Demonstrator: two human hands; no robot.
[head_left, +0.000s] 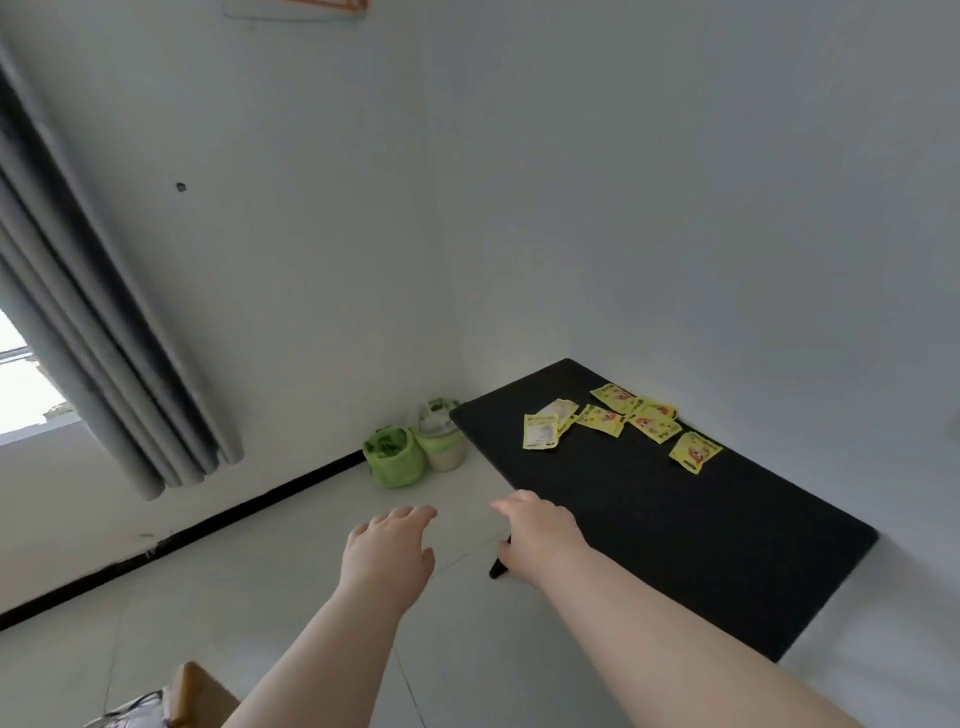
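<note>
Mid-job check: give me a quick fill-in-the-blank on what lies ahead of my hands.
The yellow packets lie on the ____ table.
The left hand and the right hand each hold ____.
Two ____ bags stand on the floor in the corner, left of the table.
Missing words: black; nothing; green.

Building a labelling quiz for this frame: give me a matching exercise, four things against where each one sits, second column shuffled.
1 yellow packets
2 green bags
3 curtain
4 cardboard box

A on the floor, in the corner
B bottom edge of view
C on the black table
D beside the window

Pairs: 1-C, 2-A, 3-D, 4-B.
</note>
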